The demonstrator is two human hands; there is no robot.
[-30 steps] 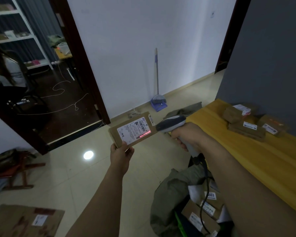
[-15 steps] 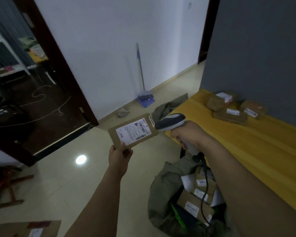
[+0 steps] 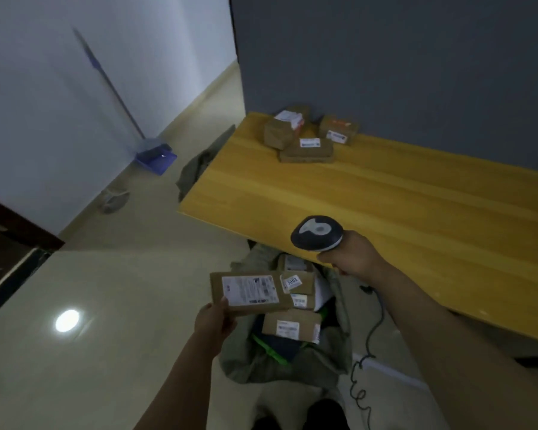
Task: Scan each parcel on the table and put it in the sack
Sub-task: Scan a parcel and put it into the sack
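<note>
Brown cardboard parcel (image 3: 250, 291), label up, is pinched at its near corner by the left hand (image 3: 213, 321) over the open grey-green sack (image 3: 339, 352) on the floor. Beside it the right hand (image 3: 353, 257) grips a barcode scanner (image 3: 316, 232) over the wooden table (image 3: 416, 212), where more parcels (image 3: 306, 131) sit.

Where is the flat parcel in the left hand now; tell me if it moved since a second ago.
Yes. The flat parcel in the left hand has dropped from beside the scanner to just above the open sack, below the table edge.
</note>
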